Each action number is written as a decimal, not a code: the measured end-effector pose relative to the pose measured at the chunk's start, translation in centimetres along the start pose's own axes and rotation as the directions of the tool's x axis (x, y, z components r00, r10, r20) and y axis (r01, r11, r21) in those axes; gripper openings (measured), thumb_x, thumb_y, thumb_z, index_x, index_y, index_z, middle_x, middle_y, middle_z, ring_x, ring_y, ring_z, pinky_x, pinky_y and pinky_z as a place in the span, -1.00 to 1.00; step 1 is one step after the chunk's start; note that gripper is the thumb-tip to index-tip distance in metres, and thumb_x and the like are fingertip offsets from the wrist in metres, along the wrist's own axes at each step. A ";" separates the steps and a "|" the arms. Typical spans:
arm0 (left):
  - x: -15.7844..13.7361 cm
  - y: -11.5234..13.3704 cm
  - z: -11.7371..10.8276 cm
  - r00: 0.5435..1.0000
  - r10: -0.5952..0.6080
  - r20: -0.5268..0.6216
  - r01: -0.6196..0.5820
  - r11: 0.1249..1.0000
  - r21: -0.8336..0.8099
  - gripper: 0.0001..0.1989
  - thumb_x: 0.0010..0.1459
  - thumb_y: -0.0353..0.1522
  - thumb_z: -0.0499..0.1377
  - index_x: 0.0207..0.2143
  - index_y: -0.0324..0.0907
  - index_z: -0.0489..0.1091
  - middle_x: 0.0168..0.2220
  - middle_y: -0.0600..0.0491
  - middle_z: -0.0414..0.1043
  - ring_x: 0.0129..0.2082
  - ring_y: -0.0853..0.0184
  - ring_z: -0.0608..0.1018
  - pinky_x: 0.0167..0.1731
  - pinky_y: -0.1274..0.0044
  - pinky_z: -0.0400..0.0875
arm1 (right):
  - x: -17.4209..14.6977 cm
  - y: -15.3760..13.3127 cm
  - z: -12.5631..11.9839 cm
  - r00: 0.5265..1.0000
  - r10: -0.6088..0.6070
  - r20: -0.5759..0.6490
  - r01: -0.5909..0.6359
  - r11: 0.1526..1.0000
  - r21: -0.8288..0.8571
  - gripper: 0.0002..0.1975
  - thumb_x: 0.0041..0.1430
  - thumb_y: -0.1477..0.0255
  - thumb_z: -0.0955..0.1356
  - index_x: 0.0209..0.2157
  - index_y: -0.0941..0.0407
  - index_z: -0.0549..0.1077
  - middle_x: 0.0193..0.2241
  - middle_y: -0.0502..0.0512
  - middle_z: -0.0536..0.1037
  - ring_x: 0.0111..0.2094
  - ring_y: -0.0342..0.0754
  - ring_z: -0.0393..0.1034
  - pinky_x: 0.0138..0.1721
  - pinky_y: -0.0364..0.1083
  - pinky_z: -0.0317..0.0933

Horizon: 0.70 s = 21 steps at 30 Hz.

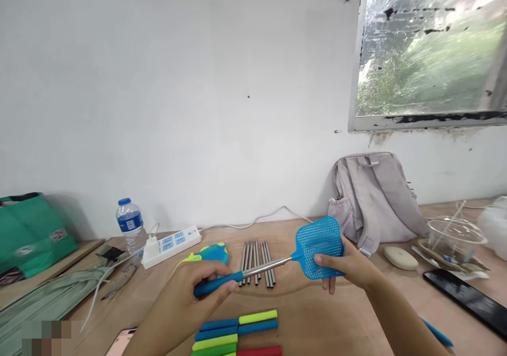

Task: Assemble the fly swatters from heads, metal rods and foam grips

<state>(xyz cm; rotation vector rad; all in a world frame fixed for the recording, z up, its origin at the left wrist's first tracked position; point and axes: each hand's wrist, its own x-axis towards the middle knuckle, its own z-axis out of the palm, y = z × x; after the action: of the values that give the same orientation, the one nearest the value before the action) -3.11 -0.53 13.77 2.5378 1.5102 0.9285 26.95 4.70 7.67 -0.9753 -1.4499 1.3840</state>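
Observation:
A blue fly swatter (pixel 319 240) with a metal rod is held level above the table between both hands. Its blue grip sits in my left hand (pixel 202 287), fingers wrapped round it. My right hand (pixel 344 266) pinches the mesh head at its right side, thumb in front and fingers behind. Behind the rod lie several metal rods (pixel 255 258) side by side. Blue and yellow-green swatter heads (pixel 212 253) lie just beyond my left hand. Nearer to me are several coloured foam grips (pixel 237 332) in blue, yellow-green, green and red.
A white power strip (pixel 172 245) and a water bottle (pixel 130 224) stand at the left, near a green bag (pixel 35 240). On the right are a backpack (pixel 368 197), a plastic cup (pixel 455 237), a beige oval object (pixel 400 258) and a black phone (pixel 467 298). A cable runs along the wall.

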 end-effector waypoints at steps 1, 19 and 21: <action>0.0 0.0 0.1 1.000 0.010 -0.012 -0.010 1.000 0.004 -0.75 0.02 -0.21 0.10 -0.49 -0.14 0.48 -0.60 0.11 0.44 -0.61 0.40 0.42 -0.62 0.64 0.22 | 0.0 0.0 0.1 1.000 -0.010 -0.010 0.010 1.000 -0.015 -0.53 -0.20 0.27 0.46 -0.29 0.21 0.28 -0.67 0.02 0.47 -0.72 -0.06 0.38 -0.79 -0.19 0.21; 0.4 -0.2 0.9 0.995 -0.085 0.045 0.093 0.968 -0.232 -0.73 0.01 -0.21 0.11 -0.60 -0.20 0.34 -0.67 0.19 0.10 -0.64 0.48 0.18 -0.65 0.64 0.00 | -0.8 -1.2 0.9 0.983 -0.105 -0.153 0.098 0.994 -0.052 -0.62 -0.23 0.25 0.46 -0.48 0.14 0.25 -0.83 -0.20 0.23 -0.85 -0.29 0.04 -0.85 -0.27 -0.10; 0.4 0.0 0.8 0.992 -0.103 0.069 0.117 0.961 -0.250 -0.74 0.01 -0.22 0.10 -0.60 -0.20 0.33 -0.68 0.20 0.08 -0.65 0.49 0.15 -0.65 0.64 -0.02 | -0.7 -1.0 0.6 0.987 -0.087 -0.137 0.077 0.994 -0.071 -0.61 -0.23 0.23 0.46 -0.47 0.14 0.25 -0.83 -0.19 0.23 -0.85 -0.29 0.04 -0.85 -0.27 -0.10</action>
<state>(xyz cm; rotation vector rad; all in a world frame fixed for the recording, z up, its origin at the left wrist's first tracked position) -2.57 0.04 13.30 2.2588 1.4000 0.9591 26.60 3.77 8.61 -1.0220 -1.4210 1.1911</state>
